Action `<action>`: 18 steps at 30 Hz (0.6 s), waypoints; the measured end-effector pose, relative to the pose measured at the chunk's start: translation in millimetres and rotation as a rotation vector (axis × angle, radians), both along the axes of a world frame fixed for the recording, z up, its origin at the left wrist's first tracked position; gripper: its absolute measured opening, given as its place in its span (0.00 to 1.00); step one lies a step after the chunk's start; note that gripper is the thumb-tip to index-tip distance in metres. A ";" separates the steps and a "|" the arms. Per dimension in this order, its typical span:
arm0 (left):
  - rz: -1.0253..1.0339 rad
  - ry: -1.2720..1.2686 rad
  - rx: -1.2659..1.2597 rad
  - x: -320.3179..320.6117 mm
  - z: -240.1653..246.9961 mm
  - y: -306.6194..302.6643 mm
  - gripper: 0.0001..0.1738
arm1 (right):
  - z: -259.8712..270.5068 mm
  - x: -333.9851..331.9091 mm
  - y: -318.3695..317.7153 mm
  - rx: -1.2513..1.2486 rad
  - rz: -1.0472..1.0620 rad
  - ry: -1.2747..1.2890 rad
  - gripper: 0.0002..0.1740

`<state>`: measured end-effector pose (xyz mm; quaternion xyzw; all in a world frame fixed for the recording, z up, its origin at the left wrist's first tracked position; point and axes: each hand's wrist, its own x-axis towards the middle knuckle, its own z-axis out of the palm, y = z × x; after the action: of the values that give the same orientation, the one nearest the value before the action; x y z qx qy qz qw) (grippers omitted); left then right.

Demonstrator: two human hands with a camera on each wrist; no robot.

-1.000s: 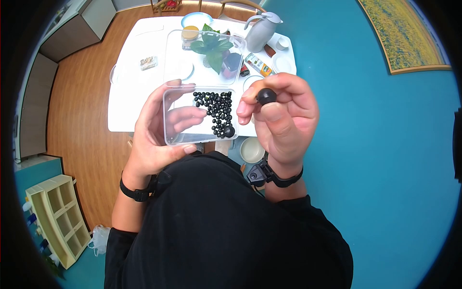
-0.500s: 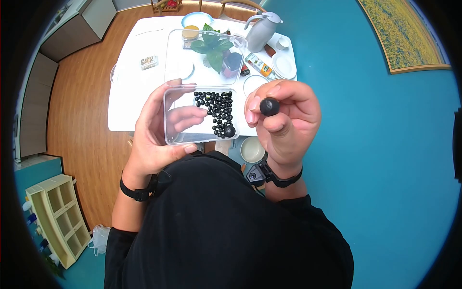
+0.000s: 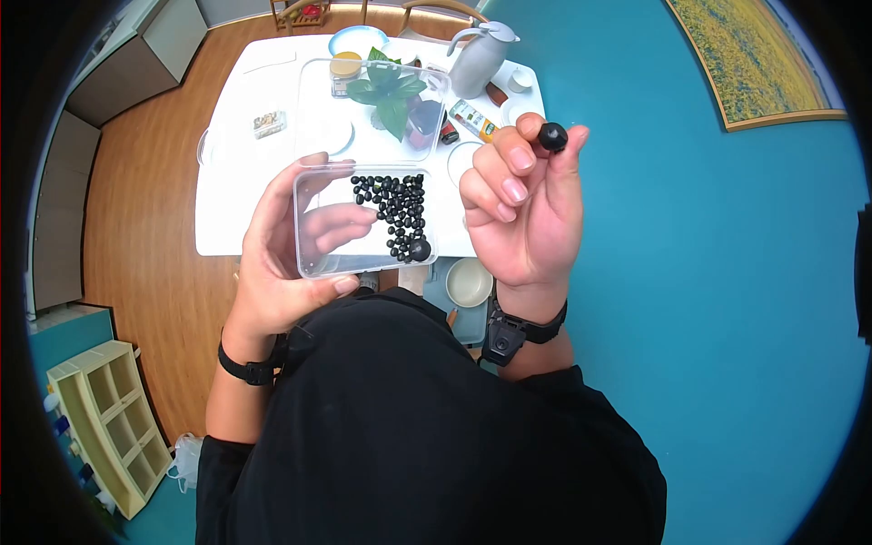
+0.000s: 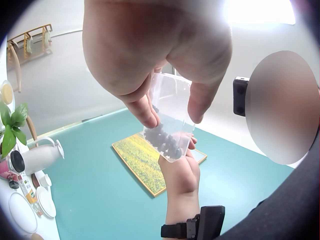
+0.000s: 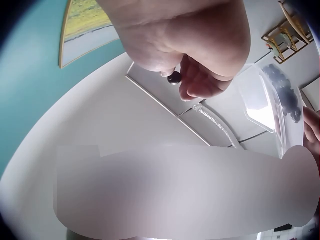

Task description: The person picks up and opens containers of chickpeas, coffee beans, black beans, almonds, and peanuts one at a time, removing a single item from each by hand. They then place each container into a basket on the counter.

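Head view: left hand (image 3: 269,259), spread wide, grips clear rectangular plastic box (image 3: 363,268); right hand (image 3: 529,207), apart rightward, pinches round black ball (image 3: 552,137).

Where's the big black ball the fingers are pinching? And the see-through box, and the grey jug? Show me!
Pinched black ball (image 3: 552,137): head view, middle of its round front.
See-through box (image 3: 363,252): head view, bare part of its bottom.
Grey jug (image 3: 478,65): head view, middle of its body.

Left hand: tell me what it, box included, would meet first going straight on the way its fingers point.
Probably the right hand, which shows just past the clear box that the left hand holds; the depth between them is unclear.
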<state>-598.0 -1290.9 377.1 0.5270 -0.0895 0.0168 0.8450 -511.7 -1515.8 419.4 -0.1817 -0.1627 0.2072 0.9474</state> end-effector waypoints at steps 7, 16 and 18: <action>-0.017 0.009 -0.024 1.2 1.0 -0.6 0.60 | -3.3 0.7 -3.9 -0.104 -0.045 -0.054 0.24; -0.044 -0.038 -0.033 -0.2 -5.5 3.9 0.59 | 13.0 -15.5 16.8 -1.076 -0.480 -1.030 0.15; -0.034 -0.025 -0.028 -0.7 -2.7 2.7 0.59 | 15.1 -17.6 18.7 -1.161 -0.426 -1.136 0.16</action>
<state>-598.7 -1288.2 374.4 0.5133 -0.1090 0.0102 0.8512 -529.3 -1497.1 434.4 -0.7440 -0.4450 -0.0483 0.4961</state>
